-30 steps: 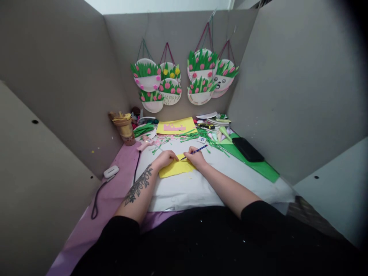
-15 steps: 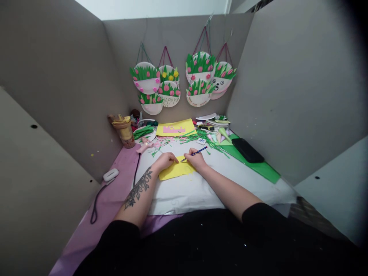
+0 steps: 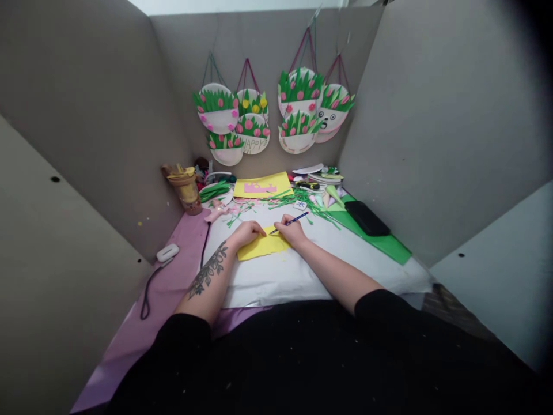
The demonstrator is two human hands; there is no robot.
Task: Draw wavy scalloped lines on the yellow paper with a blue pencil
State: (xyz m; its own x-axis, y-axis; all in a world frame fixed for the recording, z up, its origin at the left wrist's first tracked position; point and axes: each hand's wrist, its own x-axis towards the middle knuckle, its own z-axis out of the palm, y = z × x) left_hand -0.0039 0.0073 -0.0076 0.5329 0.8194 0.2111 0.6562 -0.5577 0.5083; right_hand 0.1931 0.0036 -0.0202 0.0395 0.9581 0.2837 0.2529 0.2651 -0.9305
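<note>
My right hand (image 3: 291, 230) is closed around a dark blue pencil (image 3: 295, 220), its tip on a sheet of yellow paper (image 3: 261, 249). The sheet lies on the white-covered table, and its lower right edge is cut unevenly. From the left, my left hand (image 3: 248, 232) holds the sheet down, fingers curled together near the pencil tip. Some of its fingers are hidden from view. Small yellow scraps (image 3: 284, 259) lie beside the paper's lower right edge.
Beyond my hands lie green paper strips (image 3: 287, 200) and a yellow sheet with pink cut paper (image 3: 280, 180). A black phone (image 3: 367, 218) rests on green paper at right. On the left are a glue gun (image 3: 216, 212), a cup (image 3: 189, 193) and a white case (image 3: 167, 252). Paper-plate baskets (image 3: 218, 109) hang behind.
The whole view has tilted slightly downward, so things appear higher. The pencil and both hands stay at the yellow paper, with little other visible movement.
</note>
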